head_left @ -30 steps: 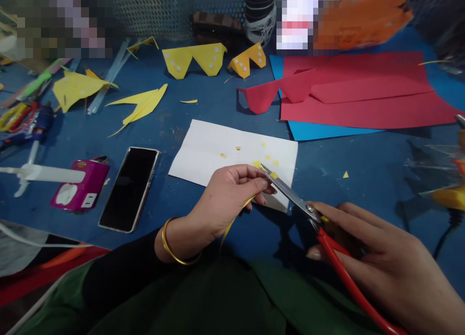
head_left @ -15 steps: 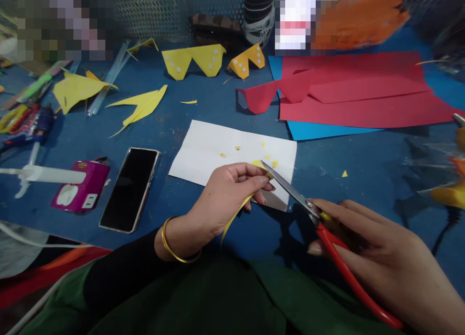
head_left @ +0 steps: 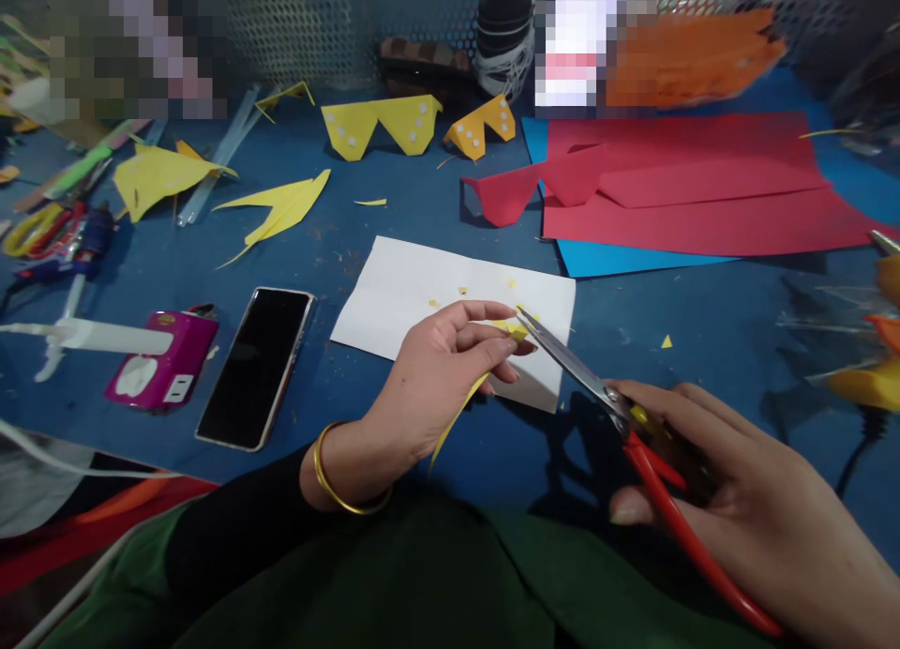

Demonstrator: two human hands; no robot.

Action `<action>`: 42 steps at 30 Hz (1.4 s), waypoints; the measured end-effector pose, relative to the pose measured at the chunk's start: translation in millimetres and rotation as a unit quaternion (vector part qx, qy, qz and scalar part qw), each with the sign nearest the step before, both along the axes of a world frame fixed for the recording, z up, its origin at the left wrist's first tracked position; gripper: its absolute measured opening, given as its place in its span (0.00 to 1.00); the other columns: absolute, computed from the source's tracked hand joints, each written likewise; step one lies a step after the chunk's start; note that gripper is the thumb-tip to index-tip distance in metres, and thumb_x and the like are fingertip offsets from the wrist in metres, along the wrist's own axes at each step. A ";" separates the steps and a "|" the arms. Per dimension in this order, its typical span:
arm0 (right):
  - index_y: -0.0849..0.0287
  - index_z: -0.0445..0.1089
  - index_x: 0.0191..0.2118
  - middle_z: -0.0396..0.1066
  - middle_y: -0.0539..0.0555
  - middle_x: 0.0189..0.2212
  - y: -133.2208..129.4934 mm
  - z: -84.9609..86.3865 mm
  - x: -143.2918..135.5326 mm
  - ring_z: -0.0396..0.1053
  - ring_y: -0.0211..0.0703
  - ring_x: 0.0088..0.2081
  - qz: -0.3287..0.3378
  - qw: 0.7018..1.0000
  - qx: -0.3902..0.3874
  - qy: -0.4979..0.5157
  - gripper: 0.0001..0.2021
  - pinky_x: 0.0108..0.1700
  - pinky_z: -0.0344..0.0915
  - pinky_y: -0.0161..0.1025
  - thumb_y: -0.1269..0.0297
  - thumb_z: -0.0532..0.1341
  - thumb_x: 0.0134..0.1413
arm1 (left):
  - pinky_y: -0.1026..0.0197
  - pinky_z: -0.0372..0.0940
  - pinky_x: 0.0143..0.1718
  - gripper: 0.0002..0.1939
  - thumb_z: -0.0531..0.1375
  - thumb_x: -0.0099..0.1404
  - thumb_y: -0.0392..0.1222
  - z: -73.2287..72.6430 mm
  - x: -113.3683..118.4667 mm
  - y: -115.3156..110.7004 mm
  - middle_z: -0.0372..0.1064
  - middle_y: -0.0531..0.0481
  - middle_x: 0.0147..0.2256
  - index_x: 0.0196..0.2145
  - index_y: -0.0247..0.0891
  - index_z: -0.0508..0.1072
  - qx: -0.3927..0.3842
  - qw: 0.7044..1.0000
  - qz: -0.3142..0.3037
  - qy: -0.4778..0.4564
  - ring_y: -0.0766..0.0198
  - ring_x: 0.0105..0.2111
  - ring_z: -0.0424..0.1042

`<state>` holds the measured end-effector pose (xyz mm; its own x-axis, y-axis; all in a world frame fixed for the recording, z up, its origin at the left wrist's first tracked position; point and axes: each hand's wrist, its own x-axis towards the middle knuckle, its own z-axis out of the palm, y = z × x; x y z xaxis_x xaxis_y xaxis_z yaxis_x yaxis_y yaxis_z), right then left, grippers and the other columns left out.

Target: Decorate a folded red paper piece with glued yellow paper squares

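Between the thumb and fingers of my left hand (head_left: pixel 450 368) is pinched a narrow strip of yellow paper (head_left: pixel 458 418); its tail hangs below the palm. My right hand (head_left: pixel 752 508) grips scissors (head_left: pixel 665 499) with red handles. Their blades (head_left: pixel 569 360) point up and left, tips just beside the strip's end at my left fingertips. Beneath lies a white paper sheet (head_left: pixel 394 288) with several small yellow bits on it, partly covered by my left hand. Part of the scissor handle is hidden in my right hand.
Left of my hand lie a phone (head_left: pixel 257 368) and a magenta box (head_left: pixel 183 349) under a white nozzle. Yellow paper glasses (head_left: pixel 352 128), orange glasses (head_left: pixel 471 133) and red glasses (head_left: pixel 499 194) are farther back. Red sheets (head_left: pixel 703 180) overlap blue ones at right.
The scissors have shifted slightly right and down, and my right thumb has moved away from the pivot. My left hand keeps its pinch on the strip. The view has tilted a little.
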<state>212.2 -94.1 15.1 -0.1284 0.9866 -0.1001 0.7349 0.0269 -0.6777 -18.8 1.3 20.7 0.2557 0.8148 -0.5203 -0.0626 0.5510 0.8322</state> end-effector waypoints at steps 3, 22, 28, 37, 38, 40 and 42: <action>0.46 0.73 0.55 0.68 0.49 0.28 -0.3 -0.9 2.2 0.70 0.40 0.24 0.003 1.000 -0.016 0.000 0.30 0.22 0.70 0.34 0.43 0.71 0.46 | 0.67 0.62 0.24 0.13 0.65 0.62 0.34 0.7 0.1 0.0 0.78 0.49 0.33 0.45 0.37 0.74 0.005 1.000 0.000 0.002 0.69 0.26 0.74; 0.47 0.75 0.56 0.68 0.47 0.28 -1.2 2.2 -3.6 0.69 0.36 0.24 0.009 0.995 -0.078 0.062 0.24 0.25 0.71 0.30 0.46 0.66 0.56 | 0.69 0.61 0.25 0.13 0.61 0.64 0.28 -0.5 0.4 -1.6 0.76 0.53 0.31 0.47 0.35 0.73 0.011 1.000 -0.017 -0.001 0.73 0.24 0.72; 0.47 0.76 0.53 0.68 0.47 0.26 -0.8 3.2 -4.9 0.70 0.36 0.24 0.013 0.997 -0.053 0.056 0.22 0.23 0.68 0.29 0.45 0.66 0.56 | 0.69 0.61 0.25 0.13 0.62 0.65 0.29 -0.9 0.6 -2.1 0.76 0.54 0.30 0.47 0.34 0.73 0.011 1.000 -0.020 -0.002 0.73 0.24 0.72; 0.46 0.76 0.53 0.70 0.48 0.27 -0.6 2.6 -4.5 0.71 0.37 0.25 0.014 0.998 -0.038 0.038 0.22 0.24 0.68 0.29 0.44 0.65 0.57 | 0.68 0.61 0.25 0.12 0.62 0.65 0.29 -0.3 0.5 -1.7 0.76 0.53 0.29 0.46 0.34 0.73 0.006 1.000 -0.022 0.004 0.73 0.23 0.71; 0.46 0.76 0.53 0.70 0.48 0.27 0.0 2.8 -4.7 0.71 0.37 0.25 0.014 0.999 -0.037 0.035 0.22 0.24 0.69 0.29 0.43 0.64 0.57 | 0.69 0.61 0.24 0.12 0.62 0.65 0.29 -0.4 0.6 -1.5 0.76 0.53 0.29 0.46 0.34 0.73 0.006 1.000 -0.022 0.005 0.73 0.23 0.71; 0.46 0.77 0.52 0.71 0.49 0.28 0.6 3.0 -4.6 0.72 0.37 0.26 0.016 0.999 -0.034 0.028 0.21 0.25 0.69 0.29 0.43 0.64 0.58 | 0.69 0.61 0.24 0.12 0.62 0.65 0.29 -0.3 1.1 -1.1 0.76 0.53 0.29 0.47 0.34 0.73 0.006 1.000 -0.023 0.008 0.74 0.23 0.70; 0.46 0.76 0.53 0.72 0.49 0.29 0.7 2.4 -3.5 0.73 0.38 0.27 0.019 0.999 -0.032 0.022 0.22 0.25 0.70 0.29 0.44 0.64 0.58 | 0.69 0.61 0.24 0.12 0.62 0.65 0.29 0.1 1.5 -0.8 0.76 0.54 0.28 0.47 0.34 0.73 0.005 1.000 -0.024 0.008 0.74 0.23 0.70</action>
